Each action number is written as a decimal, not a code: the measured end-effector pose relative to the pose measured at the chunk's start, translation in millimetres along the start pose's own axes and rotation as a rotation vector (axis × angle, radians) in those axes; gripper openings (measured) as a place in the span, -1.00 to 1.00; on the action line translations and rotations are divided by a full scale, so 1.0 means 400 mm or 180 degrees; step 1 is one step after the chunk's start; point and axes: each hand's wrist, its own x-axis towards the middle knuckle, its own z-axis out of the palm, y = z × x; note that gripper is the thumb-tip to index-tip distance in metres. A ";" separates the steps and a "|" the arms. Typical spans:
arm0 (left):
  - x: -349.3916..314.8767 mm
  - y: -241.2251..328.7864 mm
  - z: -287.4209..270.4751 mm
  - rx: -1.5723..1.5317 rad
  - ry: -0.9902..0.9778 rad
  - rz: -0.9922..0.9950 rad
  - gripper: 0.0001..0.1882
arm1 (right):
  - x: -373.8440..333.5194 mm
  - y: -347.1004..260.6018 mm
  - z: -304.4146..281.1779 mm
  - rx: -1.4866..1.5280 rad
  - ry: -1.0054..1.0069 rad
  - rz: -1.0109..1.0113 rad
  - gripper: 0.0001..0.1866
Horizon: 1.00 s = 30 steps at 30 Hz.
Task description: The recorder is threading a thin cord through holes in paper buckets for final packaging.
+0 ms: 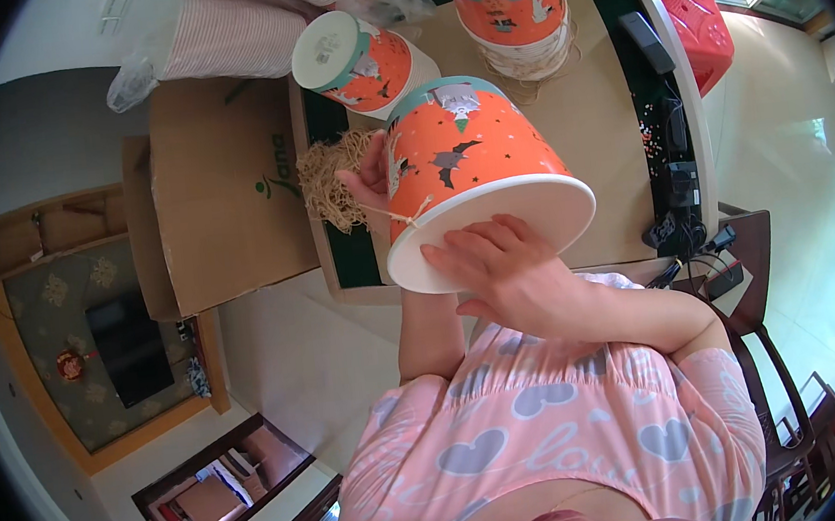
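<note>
An orange paper bucket printed with bats is tilted in front of me, its white-rimmed mouth facing toward me. My left hand grips its left side, partly hidden behind it. Over the white mouth lies my right hand, fingers stretched out and thumb apart. A short knotted cord hangs at the bucket's left wall near the rim. Beside my left hand, a tangled heap of tan twine rests at the table's left edge.
Two similar buckets stand behind, one at the far left and one at the far right, with twine around its lower part. A cardboard box, stacked striped cups, black adapters and a red stool surround the table.
</note>
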 end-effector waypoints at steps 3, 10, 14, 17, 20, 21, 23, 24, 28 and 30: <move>0.001 0.002 -0.001 -0.0019 -0.0063 -0.0032 -0.35 | -0.005 0.000 -0.001 0.0087 -0.0032 -0.0034 -0.18; 0.005 -0.007 -0.011 -0.0142 -0.0028 -0.0022 -0.34 | -0.009 -0.004 -0.002 0.0117 -0.0027 -0.0019 -0.20; 0.008 -0.011 -0.018 -0.0125 -0.0092 -0.0002 -0.34 | -0.004 -0.001 0.000 0.0126 -0.0016 0.0001 -0.21; 0.007 -0.017 -0.024 -0.0234 -0.0295 -0.0052 -0.34 | -0.003 0.001 0.001 0.0131 0.0008 -0.0026 -0.22; 0.005 -0.020 -0.014 -0.0085 0.0032 0.0044 -0.34 | -0.009 0.001 0.000 0.0145 0.0014 -0.0071 -0.23; 0.009 -0.023 -0.020 -0.0056 0.0011 0.0093 -0.34 | -0.008 0.001 0.000 0.0144 0.0014 -0.0073 -0.23; 0.012 -0.023 -0.025 -0.0027 -0.0010 0.0143 -0.34 | -0.005 0.002 0.000 0.0138 -0.0023 -0.0059 -0.24; 0.012 -0.022 -0.026 -0.0058 -0.0067 0.0103 -0.34 | -0.003 0.004 0.001 0.0136 -0.0022 -0.0059 -0.24; 0.007 -0.015 -0.016 0.0031 -0.0078 0.0045 -0.34 | -0.008 0.006 0.005 0.0197 0.0034 -0.0063 -0.26; 0.014 -0.018 -0.026 0.0021 -0.0100 0.0074 -0.34 | -0.008 0.005 0.004 0.0230 0.0038 -0.0063 -0.26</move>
